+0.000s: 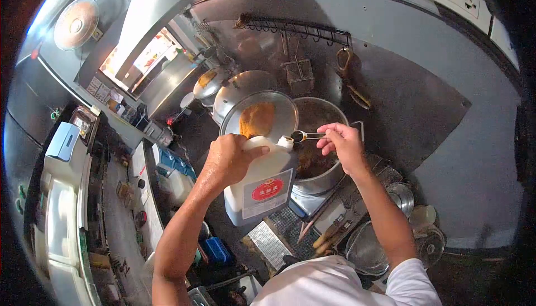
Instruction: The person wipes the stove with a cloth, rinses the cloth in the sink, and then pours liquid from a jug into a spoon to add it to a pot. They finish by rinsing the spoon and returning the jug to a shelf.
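My left hand is closed round the top of a large translucent plastic jug. The jug bears a white and red label, and dark liquid shows through its lower part. Its open spout leans toward a small metal measuring spoon, almost touching it. Dark liquid appears to lie in the spoon's bowl. My right hand pinches the spoon's handle. Both the spoon and the spout are above a big metal pot with dark contents, partly hidden by the jug.
A large metal lid stands behind the jug, beside other metal pots. Utensils and a wire basket hang from a wall rack. Strainers lie at the lower right. A shelf with containers runs along the left.
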`<state>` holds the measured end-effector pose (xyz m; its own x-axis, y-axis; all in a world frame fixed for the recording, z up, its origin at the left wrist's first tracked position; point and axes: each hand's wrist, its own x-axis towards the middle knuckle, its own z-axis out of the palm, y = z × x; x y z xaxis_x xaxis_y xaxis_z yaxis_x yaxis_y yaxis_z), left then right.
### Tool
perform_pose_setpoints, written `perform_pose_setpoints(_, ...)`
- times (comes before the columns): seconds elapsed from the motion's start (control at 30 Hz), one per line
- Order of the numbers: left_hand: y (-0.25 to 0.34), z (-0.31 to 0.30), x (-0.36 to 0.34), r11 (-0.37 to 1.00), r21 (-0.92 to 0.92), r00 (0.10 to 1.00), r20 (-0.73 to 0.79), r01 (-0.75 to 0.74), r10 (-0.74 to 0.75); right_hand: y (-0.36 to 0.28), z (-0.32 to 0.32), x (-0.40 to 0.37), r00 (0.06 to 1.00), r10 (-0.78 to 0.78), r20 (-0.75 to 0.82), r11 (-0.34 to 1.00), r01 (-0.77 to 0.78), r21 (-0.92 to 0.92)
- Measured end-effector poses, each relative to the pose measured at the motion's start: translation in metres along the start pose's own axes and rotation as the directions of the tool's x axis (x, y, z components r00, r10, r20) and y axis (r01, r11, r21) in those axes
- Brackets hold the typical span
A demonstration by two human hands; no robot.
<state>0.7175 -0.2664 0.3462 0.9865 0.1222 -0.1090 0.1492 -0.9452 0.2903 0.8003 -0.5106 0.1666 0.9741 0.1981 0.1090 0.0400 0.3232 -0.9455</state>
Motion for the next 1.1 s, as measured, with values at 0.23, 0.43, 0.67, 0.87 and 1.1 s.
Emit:
perform_pose_setpoints(0.23, 0.003, -0.001, 0.003, 1.000, 0.017, 1.000, 0.016, -0.001, 0.001, -0.004, 0.004, -0.001, 1.000, 0.009, -0.001, 1.000, -0.009, 0.013)
perform_pose_setpoints(0.43, 0.004, -0.001, 0.004, 0.999, 0.034, 1.000, 0.020, 0.010, -0.011, -0.001, 0.002, 0.001, 1.000, -0.001, 0.005, 1.000, 0.001, 0.018)
perform_pose_setpoints(0.67, 0.004, 0.000, 0.003, 0.999, 0.034, 1.000, 0.015, -0.007, 0.007, -0.004, 0.002, -0.001, 1.000, 0.013, 0.001, 1.000, -0.013, 0.028)
perform_pose_setpoints(0.87, -0.003, 0.002, 0.003, 1.000, -0.004, 1.000, -0.002, -0.007, 0.007, 0.011, -0.008, 0.005, 0.998, -0.054, -0.012, 0.998, 0.053, -0.046)
perform_pose_setpoints(1.1, 0.002, -0.003, 0.001, 1.000, -0.003, 0.999, 0.022, 0.027, -0.027, -0.012, -0.006, -0.014, 0.649, -0.610, 0.456, 0.057, 0.609, -0.791)
